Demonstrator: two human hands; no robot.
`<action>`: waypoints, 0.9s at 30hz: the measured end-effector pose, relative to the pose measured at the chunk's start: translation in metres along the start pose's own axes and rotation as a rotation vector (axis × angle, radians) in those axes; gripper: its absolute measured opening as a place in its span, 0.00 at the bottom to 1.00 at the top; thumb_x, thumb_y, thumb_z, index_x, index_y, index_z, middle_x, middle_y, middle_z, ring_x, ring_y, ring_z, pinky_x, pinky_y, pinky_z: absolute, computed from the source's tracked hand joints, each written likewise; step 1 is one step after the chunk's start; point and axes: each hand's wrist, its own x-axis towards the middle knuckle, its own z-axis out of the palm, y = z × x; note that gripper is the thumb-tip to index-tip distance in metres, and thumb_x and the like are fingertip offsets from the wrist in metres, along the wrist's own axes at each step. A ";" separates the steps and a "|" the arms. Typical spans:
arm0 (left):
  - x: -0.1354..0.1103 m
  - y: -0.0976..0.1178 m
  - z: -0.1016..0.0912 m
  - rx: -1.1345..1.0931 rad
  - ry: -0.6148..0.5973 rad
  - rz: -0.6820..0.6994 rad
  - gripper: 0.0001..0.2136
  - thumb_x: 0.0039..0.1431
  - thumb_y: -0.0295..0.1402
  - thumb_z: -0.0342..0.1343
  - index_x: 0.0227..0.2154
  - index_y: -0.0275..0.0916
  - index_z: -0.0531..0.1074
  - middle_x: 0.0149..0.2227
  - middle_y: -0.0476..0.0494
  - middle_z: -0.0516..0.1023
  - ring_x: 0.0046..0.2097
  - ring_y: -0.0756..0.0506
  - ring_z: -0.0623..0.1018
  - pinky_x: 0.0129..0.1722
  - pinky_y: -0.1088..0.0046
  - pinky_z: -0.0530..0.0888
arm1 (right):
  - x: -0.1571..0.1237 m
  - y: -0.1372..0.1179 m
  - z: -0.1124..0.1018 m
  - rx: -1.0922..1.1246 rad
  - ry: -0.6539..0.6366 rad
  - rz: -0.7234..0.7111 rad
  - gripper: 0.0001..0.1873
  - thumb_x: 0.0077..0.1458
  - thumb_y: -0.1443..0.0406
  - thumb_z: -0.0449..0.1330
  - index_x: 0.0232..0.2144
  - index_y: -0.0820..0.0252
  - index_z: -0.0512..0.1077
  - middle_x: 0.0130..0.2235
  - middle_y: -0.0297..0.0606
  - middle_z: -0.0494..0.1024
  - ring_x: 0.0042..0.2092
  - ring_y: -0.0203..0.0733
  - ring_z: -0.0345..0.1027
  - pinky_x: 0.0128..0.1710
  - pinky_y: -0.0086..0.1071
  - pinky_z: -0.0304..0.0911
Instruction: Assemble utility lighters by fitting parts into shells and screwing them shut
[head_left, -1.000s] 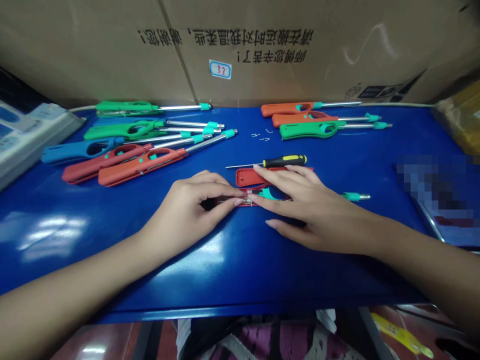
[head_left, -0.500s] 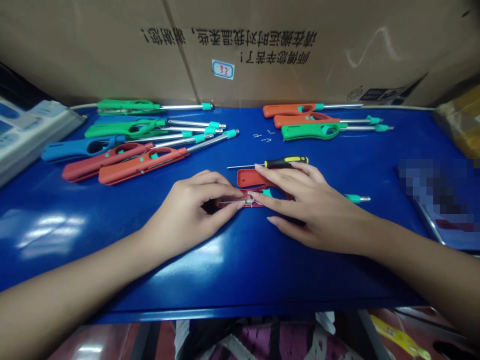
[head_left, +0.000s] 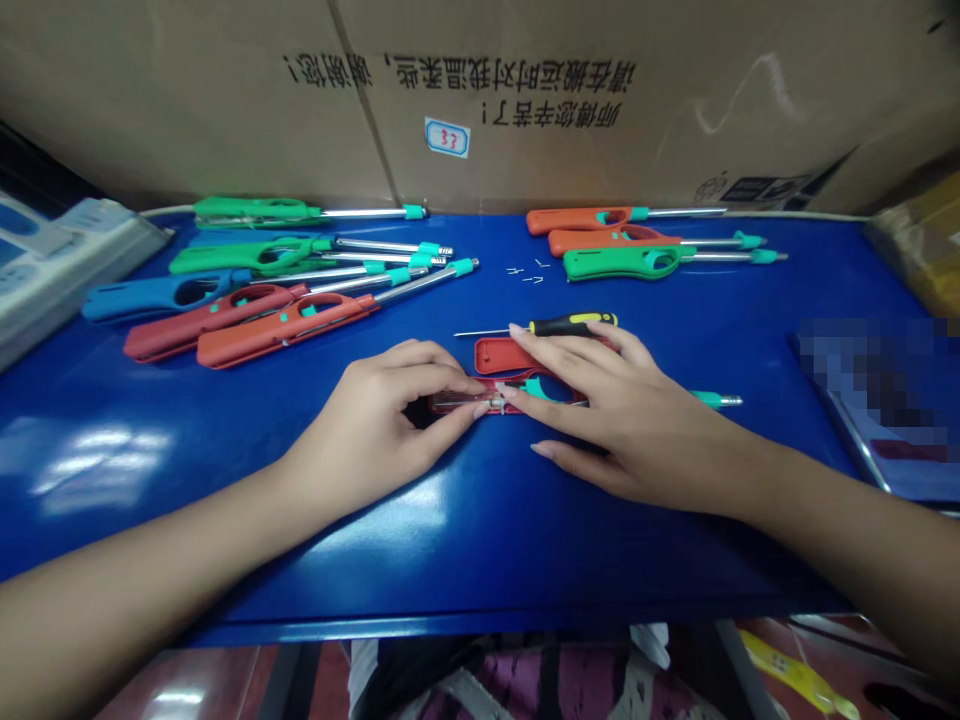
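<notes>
An opened red gas lighter (head_left: pixel 450 402) lies in the middle of the blue table, its clear fuel tank and inner parts showing. My left hand (head_left: pixel 379 405) pinches its tank end between thumb and fingers. With fingers spread, my right hand (head_left: pixel 637 425) rests over the other end; its index fingertip touches the inner parts near the turquoise trigger (head_left: pixel 537 387). The loose red shell half (head_left: pixel 499 355) sits just behind, partly under my right fingers. Beyond it lies a black and yellow screwdriver (head_left: pixel 551 326), blade pointing left. My right hand hides the lighter's middle.
Several long lighters, among them an orange one (head_left: pixel 289 330), lie at the left. Others, including a green one (head_left: pixel 622 264), lie back right. Small screws (head_left: pixel 534 279) are scattered between. A cardboard box (head_left: pixel 480 170) stands behind; a power strip (head_left: pixel 90 235) is left, a dark device (head_left: pixel 885 410) right.
My right fingertips have shifted very slightly to the left over the lighter. My left hand keeps its pinch in the same place.
</notes>
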 end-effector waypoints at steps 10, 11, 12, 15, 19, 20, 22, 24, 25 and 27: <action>-0.002 -0.001 -0.001 0.006 0.007 0.024 0.07 0.63 0.32 0.63 0.42 0.37 0.82 0.39 0.44 0.80 0.38 0.49 0.79 0.40 0.73 0.76 | 0.000 0.009 -0.001 0.039 0.122 0.106 0.22 0.68 0.63 0.55 0.63 0.55 0.68 0.71 0.50 0.60 0.67 0.55 0.59 0.66 0.59 0.50; -0.003 -0.002 -0.001 0.012 0.004 0.035 0.07 0.64 0.32 0.63 0.42 0.38 0.82 0.40 0.44 0.80 0.39 0.49 0.80 0.41 0.73 0.76 | 0.000 0.011 -0.003 0.054 0.138 0.129 0.21 0.67 0.64 0.55 0.61 0.55 0.69 0.68 0.50 0.65 0.65 0.55 0.62 0.65 0.58 0.53; -0.003 -0.003 -0.001 0.023 0.002 0.052 0.07 0.64 0.33 0.63 0.43 0.38 0.82 0.41 0.44 0.81 0.40 0.48 0.80 0.42 0.72 0.76 | 0.000 0.013 -0.005 0.078 0.152 0.151 0.20 0.66 0.66 0.55 0.59 0.56 0.70 0.65 0.49 0.70 0.63 0.54 0.65 0.63 0.56 0.57; -0.003 -0.005 -0.002 0.085 0.018 0.118 0.09 0.63 0.34 0.64 0.44 0.39 0.81 0.42 0.43 0.81 0.43 0.46 0.79 0.45 0.68 0.76 | -0.003 0.018 -0.017 0.147 0.132 0.204 0.16 0.65 0.67 0.54 0.53 0.58 0.74 0.53 0.46 0.79 0.54 0.50 0.71 0.54 0.48 0.66; -0.001 -0.005 -0.002 0.146 0.073 0.169 0.08 0.63 0.33 0.64 0.44 0.39 0.81 0.42 0.43 0.82 0.44 0.44 0.78 0.46 0.66 0.75 | -0.007 0.017 -0.036 0.121 -0.018 0.240 0.12 0.65 0.66 0.55 0.47 0.57 0.76 0.47 0.43 0.80 0.49 0.49 0.74 0.50 0.43 0.68; -0.001 -0.005 -0.003 0.150 0.079 0.176 0.08 0.63 0.33 0.63 0.44 0.39 0.81 0.42 0.42 0.82 0.44 0.44 0.78 0.46 0.66 0.75 | -0.007 0.016 -0.039 0.117 -0.044 0.247 0.11 0.65 0.65 0.55 0.46 0.57 0.76 0.46 0.42 0.80 0.48 0.48 0.74 0.49 0.42 0.67; -0.002 -0.004 -0.003 0.148 0.076 0.173 0.08 0.63 0.33 0.63 0.44 0.39 0.81 0.43 0.42 0.82 0.45 0.44 0.78 0.47 0.66 0.75 | -0.007 0.017 -0.041 0.144 -0.066 0.284 0.10 0.65 0.63 0.56 0.43 0.57 0.76 0.43 0.40 0.80 0.44 0.46 0.74 0.44 0.40 0.67; -0.003 -0.004 -0.003 0.138 0.062 0.164 0.09 0.63 0.34 0.63 0.45 0.39 0.81 0.44 0.43 0.82 0.45 0.44 0.78 0.47 0.66 0.76 | -0.006 0.020 -0.039 0.222 -0.075 0.343 0.09 0.65 0.60 0.57 0.39 0.56 0.77 0.39 0.37 0.80 0.40 0.43 0.72 0.40 0.37 0.65; -0.003 -0.004 -0.003 0.136 0.054 0.163 0.10 0.63 0.35 0.64 0.45 0.39 0.81 0.44 0.43 0.82 0.45 0.44 0.78 0.46 0.66 0.76 | -0.006 0.023 -0.037 0.276 -0.077 0.368 0.09 0.65 0.60 0.58 0.38 0.56 0.77 0.37 0.36 0.79 0.37 0.41 0.71 0.38 0.36 0.64; -0.003 -0.005 -0.003 0.142 0.038 0.169 0.11 0.63 0.35 0.64 0.46 0.40 0.81 0.44 0.43 0.82 0.45 0.44 0.78 0.46 0.66 0.76 | -0.006 0.027 -0.032 0.378 -0.081 0.376 0.10 0.64 0.58 0.59 0.37 0.57 0.77 0.35 0.34 0.78 0.35 0.39 0.69 0.36 0.34 0.62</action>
